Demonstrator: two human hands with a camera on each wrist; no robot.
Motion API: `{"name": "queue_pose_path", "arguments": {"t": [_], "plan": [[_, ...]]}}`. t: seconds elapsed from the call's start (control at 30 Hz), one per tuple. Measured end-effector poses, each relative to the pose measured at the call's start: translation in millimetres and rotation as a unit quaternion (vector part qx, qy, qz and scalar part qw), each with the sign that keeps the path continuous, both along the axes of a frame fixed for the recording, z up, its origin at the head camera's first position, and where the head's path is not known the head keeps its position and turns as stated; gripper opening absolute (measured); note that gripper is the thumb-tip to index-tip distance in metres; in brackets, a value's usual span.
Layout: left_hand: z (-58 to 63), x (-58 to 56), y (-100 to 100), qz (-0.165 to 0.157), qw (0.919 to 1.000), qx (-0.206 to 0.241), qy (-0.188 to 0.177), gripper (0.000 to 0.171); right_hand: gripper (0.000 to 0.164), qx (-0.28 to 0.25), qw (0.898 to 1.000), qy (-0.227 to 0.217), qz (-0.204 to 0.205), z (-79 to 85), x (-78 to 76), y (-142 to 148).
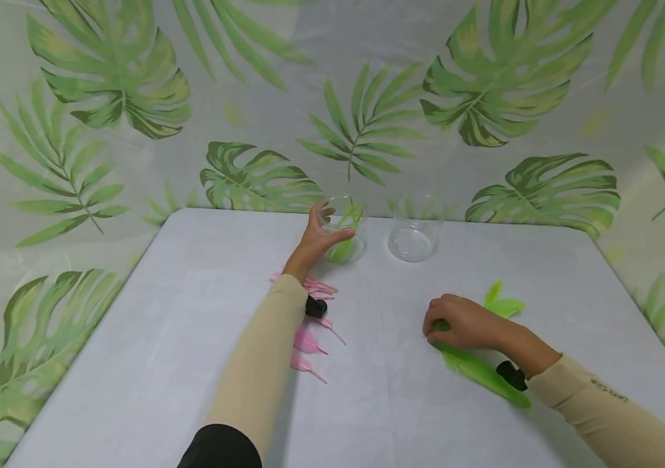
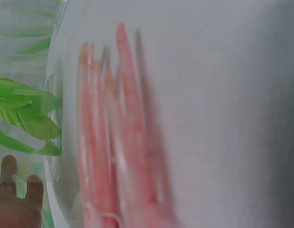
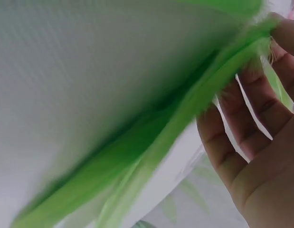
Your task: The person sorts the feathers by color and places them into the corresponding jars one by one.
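My left hand [image 1: 312, 243] holds a clear jar [image 1: 361, 229] near the table's far edge, thumb and fingers round its side. Green feathers [image 1: 341, 251] stand inside that jar, quills up. In the left wrist view their green tips [image 2: 30, 116] show through the clear wall. At the right, my right hand [image 1: 465, 322] pinches a green feather [image 3: 184, 111] near one end, between thumb and fingers. Its long vane [image 1: 487, 378] trails back beneath the wrist. Pink feathers [image 1: 307, 341] lie under and beside my left forearm, their pink quills [image 2: 132, 118] close to the left wrist camera.
A second clear jar [image 1: 411, 244] stands right of the held one. More green feathers [image 1: 506, 307] lie just beyond my right hand. The white tabletop [image 1: 379, 416] ends at the back against a leaf-printed cloth [image 1: 367, 78].
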State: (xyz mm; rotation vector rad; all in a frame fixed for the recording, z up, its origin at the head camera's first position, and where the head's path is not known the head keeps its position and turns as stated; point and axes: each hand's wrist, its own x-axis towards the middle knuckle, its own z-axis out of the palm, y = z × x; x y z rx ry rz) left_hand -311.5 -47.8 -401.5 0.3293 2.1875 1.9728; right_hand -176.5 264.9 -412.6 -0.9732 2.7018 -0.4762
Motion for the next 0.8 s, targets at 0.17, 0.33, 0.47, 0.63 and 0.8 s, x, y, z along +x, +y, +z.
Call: {"name": "queue_pose_path", "arguments": {"t": [0.17, 0.33, 0.47, 0.63, 0.8], "plan": [[-12.8, -7.6, 1.4, 0.008, 0.9999, 0.013, 0.005, 0.099, 0.009, -0.049, 0.998, -0.029, 0.005, 7.4, -2.6, 2.0], [-27.6, -15.8, 3.0, 0.021, 0.9996, 0.001, 0.018, 0.098, 0.007, -0.076, 0.996, -0.038, 0.006, 15.9, -4.2, 3.8], [-31.0, -17.5, 3.1, 0.026, 0.9994, -0.003, 0.024, 0.098, 0.004, -0.086, 0.995, -0.043, -0.005, 23.0, -5.1, 4.5], [-29.7, -16.5, 3.3, 0.025, 0.9992, 0.001, 0.032, 0.098, 0.004, -0.104, 0.994, -0.042, -0.011, 34.8, -6.1, 4.9], [-29.5, -16.5, 3.5, 0.027, 0.9992, 0.001, 0.031, 0.098, 0.004, -0.122, 0.991, -0.05, -0.035, 50.4, -9.8, 6.7]]}}
